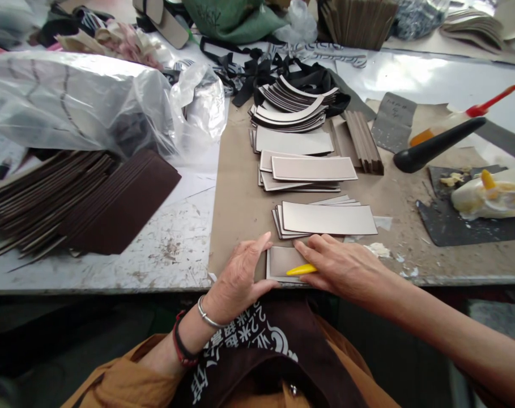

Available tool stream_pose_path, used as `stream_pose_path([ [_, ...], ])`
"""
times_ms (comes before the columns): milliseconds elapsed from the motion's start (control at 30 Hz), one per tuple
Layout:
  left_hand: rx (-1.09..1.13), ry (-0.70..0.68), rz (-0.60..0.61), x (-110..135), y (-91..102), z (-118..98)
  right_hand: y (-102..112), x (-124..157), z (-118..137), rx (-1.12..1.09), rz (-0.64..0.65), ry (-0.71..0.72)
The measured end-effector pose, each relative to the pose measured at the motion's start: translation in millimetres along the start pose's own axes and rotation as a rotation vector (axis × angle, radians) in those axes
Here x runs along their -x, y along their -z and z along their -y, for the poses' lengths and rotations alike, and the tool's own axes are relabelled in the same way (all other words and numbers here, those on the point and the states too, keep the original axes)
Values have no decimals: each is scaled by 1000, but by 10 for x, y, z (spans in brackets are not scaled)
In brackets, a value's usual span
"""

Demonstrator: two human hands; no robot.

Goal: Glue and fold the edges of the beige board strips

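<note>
At the front table edge lies a flat rectangular piece [285,259] with a pale border and a grey-beige face. My left hand [244,266] is at its left end, thumb and forefinger spread apart around the corners. My right hand [329,258] covers the right end, its fingertips at the upper edge. A slim yellow tool with a tapered tip [298,270] sticks out from under the right hand, pointing left across the piece. Just beyond lies a small stack of pale rectangular pieces [329,219]. Farther back are another stack of bordered pieces [314,169] and several curved strips [291,116].
Dark brown strips [130,204] lie fanned at left, below a clear plastic bag [91,102]. At right are a black-handled tool [438,147], a bottle with a red nozzle [478,110], and a glue-smeared container [490,195] on a dark sheet. Brown strips [361,141] stand behind the stacks.
</note>
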State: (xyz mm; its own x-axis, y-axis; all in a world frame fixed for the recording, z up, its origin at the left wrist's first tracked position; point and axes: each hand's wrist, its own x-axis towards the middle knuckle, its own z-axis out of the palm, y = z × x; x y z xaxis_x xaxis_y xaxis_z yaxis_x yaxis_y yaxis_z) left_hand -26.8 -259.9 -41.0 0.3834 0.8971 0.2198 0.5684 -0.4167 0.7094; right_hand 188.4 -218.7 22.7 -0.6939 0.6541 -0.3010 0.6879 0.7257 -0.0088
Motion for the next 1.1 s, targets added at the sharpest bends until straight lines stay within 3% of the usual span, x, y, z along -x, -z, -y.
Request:
stream_pose_path([
  [733, -56, -20, -67, 32, -64, 42, 19, -51, 40, 78, 59, -7],
  [1100, -26, -73, 8, 40, 66, 75, 4, -63, 63, 91, 95, -18],
])
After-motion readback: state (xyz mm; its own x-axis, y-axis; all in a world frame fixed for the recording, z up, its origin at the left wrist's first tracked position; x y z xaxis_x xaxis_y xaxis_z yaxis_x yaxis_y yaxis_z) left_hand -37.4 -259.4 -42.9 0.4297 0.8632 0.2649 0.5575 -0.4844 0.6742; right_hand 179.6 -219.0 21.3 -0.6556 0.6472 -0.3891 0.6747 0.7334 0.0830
